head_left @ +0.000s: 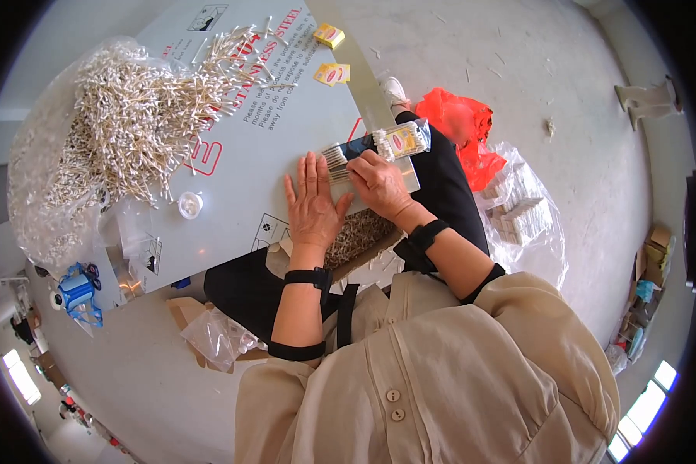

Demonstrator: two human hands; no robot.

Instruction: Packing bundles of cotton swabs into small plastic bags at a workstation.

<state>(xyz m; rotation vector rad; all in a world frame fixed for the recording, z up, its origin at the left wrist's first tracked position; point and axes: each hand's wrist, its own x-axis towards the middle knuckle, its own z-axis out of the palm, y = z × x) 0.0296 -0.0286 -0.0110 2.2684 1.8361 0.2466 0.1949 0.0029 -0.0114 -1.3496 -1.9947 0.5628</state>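
My left hand point(315, 207) lies flat on the grey sheet-topped table point(243, 182), fingers stretched out. Its fingertips are beside a short row of cotton swabs point(335, 161) lined up side by side. At the other side of that row is my right hand point(380, 184), its fingers curled and closed on swabs; how many it grips is hidden. Just beyond the right hand, near the table's edge, sits a clear pack of swabs with a yellow label card point(402, 141). A dark blue strip point(356, 147) shows between the row and the pack.
A large heap of loose swabs point(135, 116) spills from a clear bag at left. Yellow cards point(332, 73) and a small yellow box point(329, 35) lie farther back; a round white tub point(190, 205) stands left. A box of swabs point(359, 236) is below the edge, red plastic bag point(460, 127) right.
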